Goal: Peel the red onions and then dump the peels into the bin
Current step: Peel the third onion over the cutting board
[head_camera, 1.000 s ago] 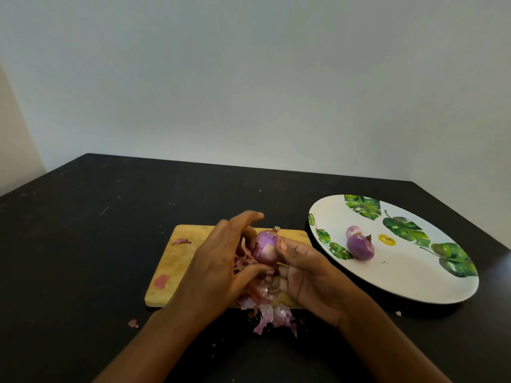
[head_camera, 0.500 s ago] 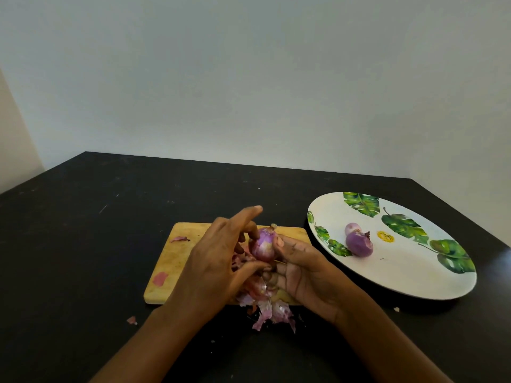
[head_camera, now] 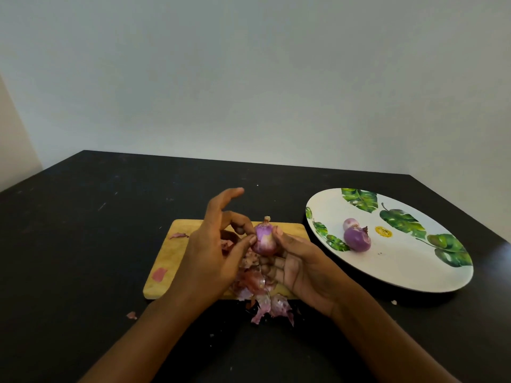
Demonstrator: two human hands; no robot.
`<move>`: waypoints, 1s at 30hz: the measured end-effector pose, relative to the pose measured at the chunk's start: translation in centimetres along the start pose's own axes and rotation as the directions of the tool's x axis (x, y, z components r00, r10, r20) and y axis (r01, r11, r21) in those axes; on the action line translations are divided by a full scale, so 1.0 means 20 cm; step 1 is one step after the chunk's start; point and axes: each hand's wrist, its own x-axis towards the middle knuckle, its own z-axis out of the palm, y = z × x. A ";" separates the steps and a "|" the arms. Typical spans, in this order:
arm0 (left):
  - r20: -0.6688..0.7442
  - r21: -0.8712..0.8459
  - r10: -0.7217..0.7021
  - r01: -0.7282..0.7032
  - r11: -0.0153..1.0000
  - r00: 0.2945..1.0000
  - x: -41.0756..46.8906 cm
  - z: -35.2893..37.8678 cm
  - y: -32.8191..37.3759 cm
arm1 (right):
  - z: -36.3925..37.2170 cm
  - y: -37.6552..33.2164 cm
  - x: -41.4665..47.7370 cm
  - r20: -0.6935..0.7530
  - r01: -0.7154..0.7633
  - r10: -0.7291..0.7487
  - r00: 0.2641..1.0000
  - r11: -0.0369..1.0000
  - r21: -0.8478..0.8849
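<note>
The small, partly peeled red onion (head_camera: 265, 239) is held above the rectangular pale wooden cutting board (head_camera: 177, 252), stem tip upward. The right hand (head_camera: 301, 269) grips it, thumb on the right flank and fingers curled beneath. The left hand (head_camera: 213, 255) pinches the onion's left flank between thumb and a bent finger; its index finger points up and away.

A heap of loose pink-purple onion peels (head_camera: 262, 294) lies under the hands, crosses the board's near edge and spills onto the black bench (head_camera: 83, 244). Two peel scraps (head_camera: 159, 273) lie on the board's left part, and one more peel fragment (head_camera: 131, 315) lies on the bench near the board's near-left corner.

The round white plate with green leaf print (head_camera: 414, 275) stands just beside the board's right end. It carries a larger peeled purple onion (head_camera: 357, 239) touching a smaller one (head_camera: 350, 224).

The widest stretches of bench surface lie left of and behind the board, up to the wall edge.
</note>
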 end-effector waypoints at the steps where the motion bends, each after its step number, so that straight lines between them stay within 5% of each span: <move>1: 0.014 0.034 0.034 -0.035 0.999 0.999 -0.01 0.01 0.00 | 0.00 0.00 0.00 -0.003 0.003 -0.003 1.000 1.000 0.008; 8: 0.053 0.202 0.095 -0.103 0.974 0.994 -0.03 0.04 0.03 | 0.00 0.02 0.01 -0.033 0.000 0.002 0.999 0.999 0.035; 30: 0.101 0.252 0.207 -0.227 0.941 0.973 -0.03 0.05 0.05 | 0.02 0.02 0.03 -0.155 0.001 0.020 0.988 0.991 0.134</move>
